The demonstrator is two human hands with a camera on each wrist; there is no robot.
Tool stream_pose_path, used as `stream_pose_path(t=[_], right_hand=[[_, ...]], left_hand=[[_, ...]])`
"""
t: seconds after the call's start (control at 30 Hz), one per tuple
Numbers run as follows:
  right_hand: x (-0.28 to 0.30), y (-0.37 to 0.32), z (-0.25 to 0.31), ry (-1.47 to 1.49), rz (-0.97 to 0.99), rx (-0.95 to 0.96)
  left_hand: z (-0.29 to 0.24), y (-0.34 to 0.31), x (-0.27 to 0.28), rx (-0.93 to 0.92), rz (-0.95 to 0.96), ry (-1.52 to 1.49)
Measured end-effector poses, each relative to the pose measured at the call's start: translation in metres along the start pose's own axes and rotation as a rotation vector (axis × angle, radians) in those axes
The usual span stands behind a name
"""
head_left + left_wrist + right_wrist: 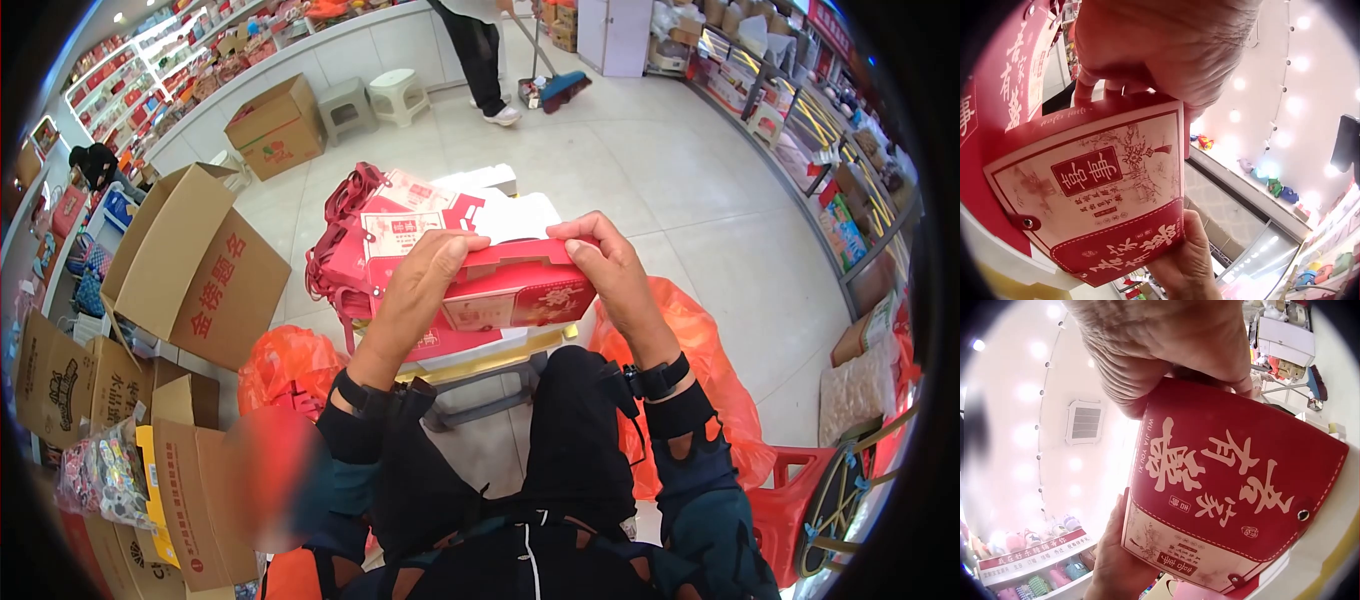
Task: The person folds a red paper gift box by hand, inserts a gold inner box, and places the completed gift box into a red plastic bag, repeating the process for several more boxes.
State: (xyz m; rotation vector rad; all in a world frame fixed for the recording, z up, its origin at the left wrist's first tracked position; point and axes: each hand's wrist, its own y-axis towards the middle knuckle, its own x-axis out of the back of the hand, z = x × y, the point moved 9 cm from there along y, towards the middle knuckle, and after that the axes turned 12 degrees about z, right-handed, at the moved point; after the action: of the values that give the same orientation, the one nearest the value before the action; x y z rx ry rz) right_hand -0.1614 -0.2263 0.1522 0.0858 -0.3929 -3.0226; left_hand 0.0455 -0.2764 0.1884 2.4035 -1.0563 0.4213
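A red and cream paper gift box (520,306) with printed characters is held upright in front of me, above a low stool. My left hand (425,285) grips its left end, thumb along the top edge. At the opposite end my right hand (612,272) pinches the top edge between thumb and fingers. In the left wrist view the gift box (1107,187) shows a cream panel and a metal eyelet; in the right wrist view its red side (1229,469) faces the camera. Behind it lie more red boxes (400,225) with dark red cords (350,195) and a white piece (515,215).
A large carton (215,270) stands at left, with more cartons below it. Orange plastic bags (700,370) lie by my legs. Ahead, a person (478,55) holds a blue broom (565,90). White and grey stools (400,95) stand by the counter; a red stool (790,510) is at right.
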Motion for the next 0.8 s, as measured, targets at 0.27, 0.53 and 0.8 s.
stream_pose_path(t=[0.27,0.53,0.8], right_hand=[[0.002,0.006,0.007,-0.149,0.063,-0.143],[-0.001,0.008,0.009,-0.152,0.1,-0.171],[-0.001,0.007,0.008,-0.239,0.098,-0.208]], left_hand=[[0.015,0.002,0.001,0.182,0.048,0.019],[0.017,0.005,0.0,0.173,0.067,0.024],[0.012,0.007,0.002,0.183,0.058,0.092]])
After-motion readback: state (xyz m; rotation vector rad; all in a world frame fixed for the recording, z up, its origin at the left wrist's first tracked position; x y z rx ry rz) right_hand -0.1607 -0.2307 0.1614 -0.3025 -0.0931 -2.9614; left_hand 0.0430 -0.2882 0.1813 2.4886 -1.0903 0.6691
